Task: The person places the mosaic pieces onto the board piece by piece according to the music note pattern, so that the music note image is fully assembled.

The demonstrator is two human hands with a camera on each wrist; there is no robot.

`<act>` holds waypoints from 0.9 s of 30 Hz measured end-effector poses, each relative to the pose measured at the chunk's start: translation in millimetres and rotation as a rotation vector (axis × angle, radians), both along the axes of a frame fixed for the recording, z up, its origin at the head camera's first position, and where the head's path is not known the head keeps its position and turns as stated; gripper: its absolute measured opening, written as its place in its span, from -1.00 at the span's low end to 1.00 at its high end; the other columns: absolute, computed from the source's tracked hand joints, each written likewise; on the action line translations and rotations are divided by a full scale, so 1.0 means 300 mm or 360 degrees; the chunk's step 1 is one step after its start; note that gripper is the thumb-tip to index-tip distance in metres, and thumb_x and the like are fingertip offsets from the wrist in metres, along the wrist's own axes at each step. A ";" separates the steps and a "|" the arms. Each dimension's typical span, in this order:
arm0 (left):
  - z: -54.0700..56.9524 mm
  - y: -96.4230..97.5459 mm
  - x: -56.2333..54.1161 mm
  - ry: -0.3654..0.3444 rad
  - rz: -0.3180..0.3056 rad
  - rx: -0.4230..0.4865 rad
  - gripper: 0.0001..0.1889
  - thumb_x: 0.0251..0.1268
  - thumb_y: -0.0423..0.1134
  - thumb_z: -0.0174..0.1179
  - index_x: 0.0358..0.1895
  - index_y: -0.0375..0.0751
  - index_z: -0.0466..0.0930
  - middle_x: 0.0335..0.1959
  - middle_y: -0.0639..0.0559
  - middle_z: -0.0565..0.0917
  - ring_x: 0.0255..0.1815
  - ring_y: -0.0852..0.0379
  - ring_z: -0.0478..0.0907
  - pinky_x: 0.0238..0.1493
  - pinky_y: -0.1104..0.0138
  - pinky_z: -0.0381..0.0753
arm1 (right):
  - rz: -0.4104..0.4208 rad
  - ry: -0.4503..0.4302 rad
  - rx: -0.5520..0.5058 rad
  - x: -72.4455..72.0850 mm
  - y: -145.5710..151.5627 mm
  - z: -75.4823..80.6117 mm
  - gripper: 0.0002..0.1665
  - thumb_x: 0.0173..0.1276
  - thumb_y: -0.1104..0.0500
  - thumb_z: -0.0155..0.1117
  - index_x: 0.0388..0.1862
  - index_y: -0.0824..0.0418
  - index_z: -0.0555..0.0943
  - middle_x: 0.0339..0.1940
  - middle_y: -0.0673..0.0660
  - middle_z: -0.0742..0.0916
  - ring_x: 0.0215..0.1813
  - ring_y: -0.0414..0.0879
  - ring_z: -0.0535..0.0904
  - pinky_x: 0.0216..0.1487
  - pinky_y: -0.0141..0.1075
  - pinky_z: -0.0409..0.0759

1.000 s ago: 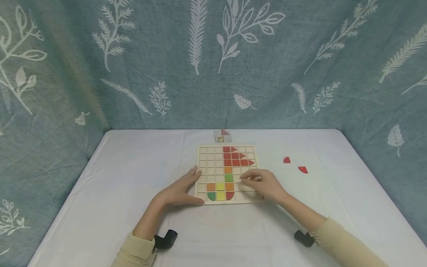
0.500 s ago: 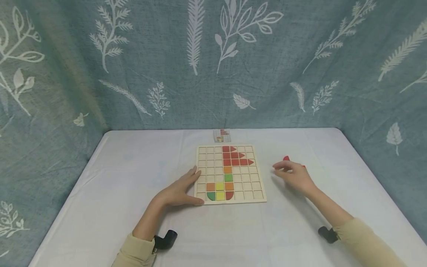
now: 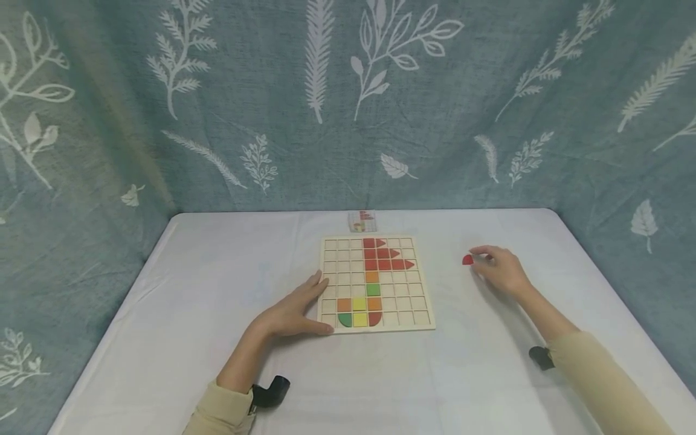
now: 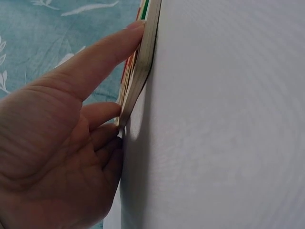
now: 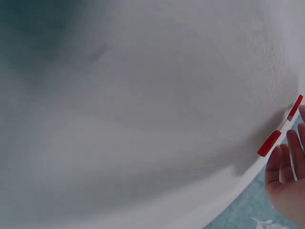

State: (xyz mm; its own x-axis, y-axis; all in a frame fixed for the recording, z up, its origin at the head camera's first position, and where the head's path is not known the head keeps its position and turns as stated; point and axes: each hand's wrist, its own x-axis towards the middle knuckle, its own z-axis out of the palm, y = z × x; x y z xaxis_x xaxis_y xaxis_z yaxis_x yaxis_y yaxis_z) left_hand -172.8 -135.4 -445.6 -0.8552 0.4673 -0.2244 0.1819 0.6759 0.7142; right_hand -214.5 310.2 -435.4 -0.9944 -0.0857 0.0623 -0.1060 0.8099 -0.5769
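Observation:
My left hand (image 3: 290,313) rests against the left side of a wooden grid board (image 3: 405,305), thumb at its near corner and fingers spread along the edge. In the left wrist view the thumb (image 4: 105,55) lies on the board's rim. Away to the right of the board, my right hand (image 3: 501,270) reaches over the cloth, its fingertips right at a red quarter-round tile (image 3: 467,260). The right wrist view shows two red tiles beside the fingers: a nearer red tile (image 5: 269,143) and a farther red tile (image 5: 295,108). In the head view one is hidden behind the hand.
Coloured tiles sit in the board, among them a yellow tile (image 3: 359,304), a green square (image 3: 373,289) and red tiles (image 3: 377,254). Behind the board lies a small pattern card (image 3: 362,221). A white cloth (image 3: 244,254) covers the table; a leafy teal curtain (image 3: 293,163) hangs behind.
My right hand has moved from over the board's right side out to the red tiles, covering one of them. The left hand and the board have stayed in place.

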 end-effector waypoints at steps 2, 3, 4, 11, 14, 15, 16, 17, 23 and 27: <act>-0.002 0.001 -0.001 0.0000 -0.0007 -0.0001 0.10 -0.05 0.04 0.51 0.54 -0.22 0.05 0.59 -0.14 -0.12 0.57 -0.15 -0.20 0.48 -0.09 -0.03 | 0.0047 0.0028 0.0033 -0.013 -0.002 -0.005 -0.60 0.34 0.30 0.24 0.14 0.41 0.56 0.15 0.44 0.60 0.15 0.37 0.47 0.14 0.22 0.44; -0.003 0.001 -0.001 -0.0003 -0.0010 0.0001 0.10 -0.05 0.04 0.50 0.54 -0.23 0.05 0.59 -0.14 -0.13 0.57 -0.16 -0.21 0.48 -0.10 -0.03 | 0.0068 0.0041 0.0046 -0.018 -0.004 -0.007 -0.61 0.33 0.32 0.24 0.13 0.42 0.57 0.15 0.45 0.60 0.16 0.38 0.48 0.15 0.23 0.43; -0.003 0.001 -0.001 -0.0006 -0.0013 0.0002 0.10 -0.05 0.04 0.50 0.54 -0.23 0.05 0.59 -0.15 -0.13 0.57 -0.16 -0.21 0.48 -0.10 -0.04 | 0.0081 0.0048 0.0053 -0.021 -0.006 -0.009 -0.62 0.32 0.34 0.25 0.12 0.42 0.58 0.15 0.45 0.60 0.16 0.38 0.48 0.16 0.23 0.43; 0.004 -0.001 -0.001 -0.0003 -0.0018 0.0004 0.10 -0.04 0.05 0.49 0.54 -0.24 0.04 0.59 -0.16 -0.12 0.57 -0.17 -0.21 0.48 -0.09 -0.05 | 0.0055 0.0080 0.0082 -0.028 -0.018 -0.013 -0.67 0.31 0.32 0.26 0.03 0.45 0.61 0.04 0.43 0.66 0.06 0.34 0.54 0.08 0.18 0.49; 0.006 -0.003 0.000 0.0005 -0.0020 0.0002 0.10 -0.04 0.04 0.49 0.54 -0.25 0.04 0.59 -0.17 -0.12 0.57 -0.17 -0.21 0.48 -0.09 -0.05 | -0.0016 0.0047 0.0108 -0.027 -0.019 -0.013 -0.67 0.32 0.26 0.29 0.00 0.42 0.63 -0.01 0.39 0.69 0.00 0.27 0.56 0.00 0.11 0.53; 0.007 -0.004 0.000 0.0009 -0.0023 0.0006 0.10 -0.03 0.03 0.50 0.53 -0.26 0.04 0.59 -0.17 -0.12 0.57 -0.18 -0.21 0.48 -0.10 -0.05 | -0.0039 0.0034 0.0116 -0.025 -0.021 -0.013 -0.67 0.31 0.24 0.30 0.00 0.41 0.63 -0.03 0.38 0.69 -0.03 0.24 0.56 -0.04 0.06 0.55; 0.007 -0.004 0.000 0.0011 -0.0024 0.0009 0.10 -0.03 0.03 0.50 0.53 -0.26 0.04 0.59 -0.18 -0.12 0.57 -0.18 -0.20 0.48 -0.10 -0.04 | -0.0061 0.0020 0.0111 -0.024 -0.023 -0.012 -0.66 0.31 0.22 0.31 -0.01 0.40 0.64 -0.04 0.36 0.70 -0.06 0.21 0.56 -0.09 0.01 0.55; 0.008 -0.004 0.000 0.0013 -0.0025 0.0011 0.10 -0.03 0.03 0.50 0.53 -0.27 0.04 0.59 -0.18 -0.12 0.57 -0.18 -0.20 0.48 -0.10 -0.04 | -0.0076 0.0011 0.0104 -0.023 -0.025 -0.011 -0.66 0.31 0.21 0.33 -0.01 0.39 0.64 -0.06 0.35 0.71 -0.08 0.18 0.56 -0.13 -0.05 0.55; 0.006 -0.004 -0.001 0.0012 -0.0017 0.0012 0.10 -0.04 0.03 0.50 0.53 -0.27 0.05 0.58 -0.18 -0.11 0.57 -0.18 -0.19 0.48 -0.10 -0.04 | -0.0119 -0.0025 -0.0076 -0.008 -0.071 -0.001 -0.58 0.29 0.11 0.38 0.03 0.35 0.65 -0.07 0.32 0.72 -0.16 0.08 0.59 -0.32 -0.28 0.52; 0.005 -0.004 -0.003 0.0013 -0.0019 0.0015 0.09 -0.04 0.03 0.50 0.53 -0.27 0.06 0.58 -0.18 -0.11 0.57 -0.18 -0.19 0.47 -0.11 -0.03 | -0.0134 -0.0100 -0.0203 0.004 -0.122 -0.001 -0.50 0.27 0.01 0.39 0.07 0.30 0.65 -0.04 0.28 0.72 -0.08 0.07 0.58 -0.27 -0.28 0.53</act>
State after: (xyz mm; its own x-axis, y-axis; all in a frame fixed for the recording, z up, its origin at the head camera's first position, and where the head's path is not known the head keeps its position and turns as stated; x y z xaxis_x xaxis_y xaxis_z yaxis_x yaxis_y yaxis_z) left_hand -173.7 -136.7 -444.1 -0.8513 0.4796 -0.2128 0.1960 0.6668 0.7190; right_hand -213.3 273.8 -435.6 -1.0000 0.0025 0.0048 -0.0014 0.7342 -0.6790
